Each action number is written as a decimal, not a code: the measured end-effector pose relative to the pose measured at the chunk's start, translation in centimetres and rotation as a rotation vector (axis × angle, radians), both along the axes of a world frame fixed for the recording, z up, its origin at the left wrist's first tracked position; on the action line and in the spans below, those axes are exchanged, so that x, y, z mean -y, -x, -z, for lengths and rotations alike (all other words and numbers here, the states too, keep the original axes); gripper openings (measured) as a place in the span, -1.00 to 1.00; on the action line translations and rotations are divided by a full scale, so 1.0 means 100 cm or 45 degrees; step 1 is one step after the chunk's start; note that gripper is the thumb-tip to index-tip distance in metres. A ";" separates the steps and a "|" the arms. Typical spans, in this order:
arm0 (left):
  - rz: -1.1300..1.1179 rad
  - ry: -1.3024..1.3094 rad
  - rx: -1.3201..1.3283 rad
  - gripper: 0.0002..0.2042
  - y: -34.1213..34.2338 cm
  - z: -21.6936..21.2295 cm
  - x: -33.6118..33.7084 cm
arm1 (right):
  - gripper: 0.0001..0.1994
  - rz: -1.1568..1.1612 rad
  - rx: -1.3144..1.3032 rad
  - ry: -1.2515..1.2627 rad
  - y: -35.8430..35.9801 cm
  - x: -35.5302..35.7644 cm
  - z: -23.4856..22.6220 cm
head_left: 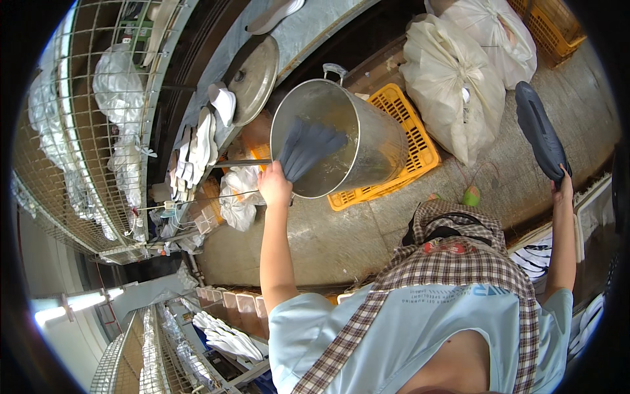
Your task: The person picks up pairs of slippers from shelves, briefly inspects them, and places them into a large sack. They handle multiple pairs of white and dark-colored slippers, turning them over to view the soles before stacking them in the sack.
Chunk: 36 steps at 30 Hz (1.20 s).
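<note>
A large metal pot (387, 148) stands tilted toward me, with cloudy liquid inside. Several dark blue-grey shoe soles (308, 148) fan out in its mouth. At the pot's left rim, the fingers of my left hand (274, 185) are closed around the near ends of these soles; the fingertips are partly hidden. Out to the right, my right hand (561, 186) grips the lower end of a long dark shoe sole (541, 128), held up away from the pot. Whether that is one sole or a thin stack, I cannot tell.
Under the pot is a yellow plastic crate (417, 131). White sacks (453, 85) stand beyond it. A round metal lid (252, 82) and white soles (197, 154) lie on the bench at left. A wire rack (79, 131) rises at far left.
</note>
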State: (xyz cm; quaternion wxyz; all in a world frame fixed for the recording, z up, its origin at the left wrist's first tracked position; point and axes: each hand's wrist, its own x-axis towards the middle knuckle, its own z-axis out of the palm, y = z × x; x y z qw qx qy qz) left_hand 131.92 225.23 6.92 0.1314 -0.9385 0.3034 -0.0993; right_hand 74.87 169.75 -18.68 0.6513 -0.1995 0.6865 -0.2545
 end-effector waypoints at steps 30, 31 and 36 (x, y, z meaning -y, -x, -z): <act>-0.590 0.895 -0.132 -0.54 0.076 -0.076 -0.006 | -0.66 0.733 -0.027 -0.013 0.023 -0.038 -0.108; -0.575 1.022 -0.236 -0.53 0.071 -0.066 -0.005 | -0.69 0.732 0.026 0.004 0.025 -0.033 -0.109; -0.511 1.832 -0.933 -0.46 0.048 -0.027 0.013 | -0.66 0.827 0.095 0.056 0.026 0.015 -0.111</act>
